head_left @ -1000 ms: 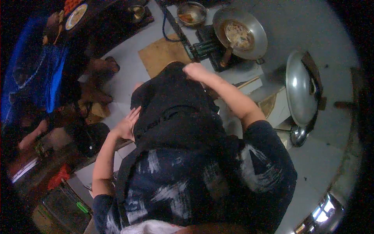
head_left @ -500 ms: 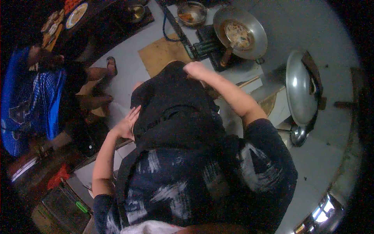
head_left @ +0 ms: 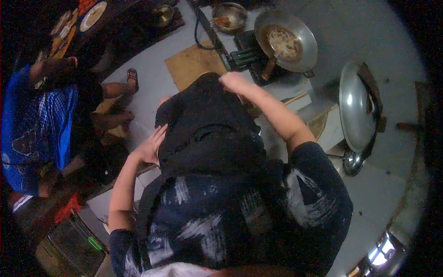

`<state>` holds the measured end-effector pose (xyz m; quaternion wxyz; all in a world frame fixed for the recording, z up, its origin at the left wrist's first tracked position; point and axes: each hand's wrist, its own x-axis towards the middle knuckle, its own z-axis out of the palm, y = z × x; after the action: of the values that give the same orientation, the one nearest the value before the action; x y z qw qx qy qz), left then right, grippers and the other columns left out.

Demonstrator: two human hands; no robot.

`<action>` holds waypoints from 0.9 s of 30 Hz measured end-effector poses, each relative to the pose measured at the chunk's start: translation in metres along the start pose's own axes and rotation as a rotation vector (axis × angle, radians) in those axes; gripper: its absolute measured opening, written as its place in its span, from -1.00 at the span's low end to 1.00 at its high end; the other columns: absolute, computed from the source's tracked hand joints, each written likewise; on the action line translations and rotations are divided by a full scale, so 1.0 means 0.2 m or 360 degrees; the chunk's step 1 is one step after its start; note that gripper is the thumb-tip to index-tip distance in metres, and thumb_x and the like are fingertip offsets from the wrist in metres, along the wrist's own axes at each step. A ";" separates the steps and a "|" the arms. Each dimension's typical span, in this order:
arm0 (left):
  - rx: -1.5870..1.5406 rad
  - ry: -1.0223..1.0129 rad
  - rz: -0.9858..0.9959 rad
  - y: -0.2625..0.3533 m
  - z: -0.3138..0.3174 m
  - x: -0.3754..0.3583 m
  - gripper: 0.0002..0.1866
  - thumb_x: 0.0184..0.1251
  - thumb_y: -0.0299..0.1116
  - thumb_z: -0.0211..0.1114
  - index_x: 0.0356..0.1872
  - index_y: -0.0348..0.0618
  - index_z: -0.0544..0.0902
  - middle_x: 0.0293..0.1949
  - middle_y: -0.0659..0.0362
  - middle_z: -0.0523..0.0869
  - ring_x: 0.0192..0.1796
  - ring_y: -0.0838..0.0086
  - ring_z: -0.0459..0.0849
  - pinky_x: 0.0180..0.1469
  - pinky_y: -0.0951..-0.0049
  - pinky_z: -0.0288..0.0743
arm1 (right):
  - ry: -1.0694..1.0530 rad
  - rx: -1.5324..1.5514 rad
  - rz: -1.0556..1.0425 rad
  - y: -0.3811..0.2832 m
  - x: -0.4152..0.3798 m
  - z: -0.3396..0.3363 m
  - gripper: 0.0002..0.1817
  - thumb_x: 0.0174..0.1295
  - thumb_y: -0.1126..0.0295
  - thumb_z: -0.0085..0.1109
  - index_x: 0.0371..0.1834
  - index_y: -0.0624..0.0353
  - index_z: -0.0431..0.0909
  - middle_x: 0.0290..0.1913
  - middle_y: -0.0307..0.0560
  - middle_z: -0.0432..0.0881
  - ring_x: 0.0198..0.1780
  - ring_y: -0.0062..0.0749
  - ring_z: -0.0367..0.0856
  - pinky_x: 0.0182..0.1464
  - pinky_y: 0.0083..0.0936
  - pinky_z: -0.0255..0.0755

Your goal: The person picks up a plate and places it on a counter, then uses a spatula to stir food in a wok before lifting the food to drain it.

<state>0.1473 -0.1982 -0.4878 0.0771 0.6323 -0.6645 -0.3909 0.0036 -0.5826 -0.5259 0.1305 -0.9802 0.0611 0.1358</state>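
My left hand (head_left: 150, 148) lies with its fingers spread against the side of the black apron (head_left: 203, 111) over my lap. At the apron's far right edge, my right hand (head_left: 234, 84) is closed with the fingers curled; whether it pinches the cloth I cannot make out. Beyond it, a large metal wok (head_left: 307, 44) with food in oil sits on a stove (head_left: 251, 57). A wooden-handled tool (head_left: 269, 68) rests in the wok.
A person in blue (head_left: 41, 124) stands at the left. A metal bowl (head_left: 229, 17) is at the top, a cardboard piece (head_left: 189, 67) on the floor, a large lid (head_left: 355, 106) at the right, and a plate (head_left: 93, 16) at the upper left.
The person in blue has shifted slightly, with the arm and torso in a different position. My hands keep nearly the same pose, and the view has moved a little.
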 end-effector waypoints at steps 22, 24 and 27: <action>0.0058 0.0009 0.0005 -0.03 -0.08 -0.02 0.32 -0.74 -0.22 0.57 0.29 -0.13 -0.06 0.36 0.00 -0.19 0.35 -0.04 -0.09 0.31 0.19 0.05 | 0.0098 -0.0025 0.0012 -0.10 -0.06 -0.16 -0.86 0.00 0.44 -0.01 -0.44 0.19 0.55 -0.38 0.04 0.60 -0.26 -0.07 0.59 -0.25 -0.23 0.49; 0.0059 0.0009 -0.0003 -0.02 -0.09 -0.01 0.33 -0.75 -0.22 0.57 0.29 -0.11 -0.05 0.36 0.00 -0.20 0.35 -0.03 -0.10 0.32 0.19 0.03 | 0.0077 -0.0032 0.0040 -0.09 -0.06 -0.11 -0.86 0.01 0.44 -0.03 -0.44 0.19 0.55 -0.38 0.04 0.60 -0.27 -0.07 0.60 -0.26 -0.22 0.50; 0.0118 -0.0013 -0.0024 0.02 -0.09 0.02 0.34 -0.75 -0.22 0.57 0.29 -0.10 -0.07 0.36 0.02 -0.21 0.36 -0.02 -0.12 0.32 0.19 0.02 | 0.0069 -0.0096 -0.0067 -0.04 -0.03 0.02 -0.84 0.00 0.44 -0.04 -0.46 0.22 0.55 -0.37 0.07 0.60 -0.29 -0.06 0.61 -0.26 -0.19 0.50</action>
<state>0.1539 -0.2096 -0.4738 0.0479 0.6381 -0.6740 -0.3692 -0.0018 -0.5732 -0.5268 0.1026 -0.9875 0.0391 0.1135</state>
